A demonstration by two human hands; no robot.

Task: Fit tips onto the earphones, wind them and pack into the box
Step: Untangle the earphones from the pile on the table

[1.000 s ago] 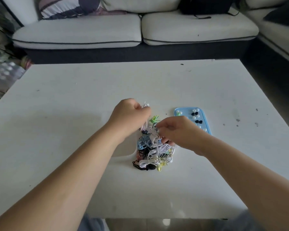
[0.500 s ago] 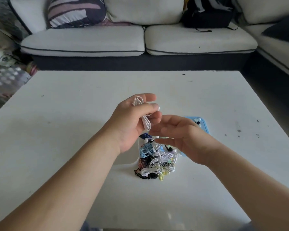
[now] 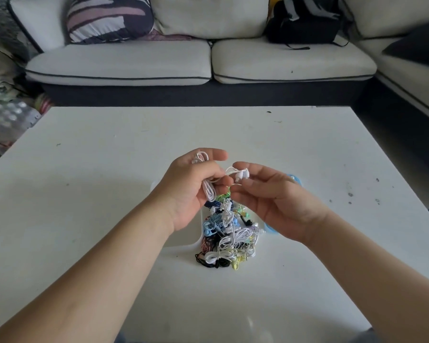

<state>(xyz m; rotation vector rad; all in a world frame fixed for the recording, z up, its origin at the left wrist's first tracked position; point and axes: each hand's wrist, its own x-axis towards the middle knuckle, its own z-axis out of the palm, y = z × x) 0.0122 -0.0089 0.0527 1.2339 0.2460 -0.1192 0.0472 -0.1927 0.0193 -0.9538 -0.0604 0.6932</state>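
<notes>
My left hand [image 3: 188,191] is raised above the table and grips the coiled cord of a white earphone [image 3: 206,188]. My right hand [image 3: 275,201] pinches the two white earbuds [image 3: 242,175] of that same earphone between thumb and fingertips. Below both hands lies a tangled pile of earphones [image 3: 227,237] in white, blue, black, yellow and green. A white box [image 3: 183,240] sits under my left wrist, mostly hidden. The blue tray of ear tips [image 3: 270,229] shows only at its edges behind my right hand.
The white table [image 3: 109,169] carries a few dark specks at the right. Behind it stands a white sofa [image 3: 208,60] with a striped cushion [image 3: 109,18] and a black bag [image 3: 305,21]. Clutter lies on the floor at the left.
Both hands rose from the pile with a white earphone. My left hand took its coiled cord and my right hand closed its fingertips on the earbuds.
</notes>
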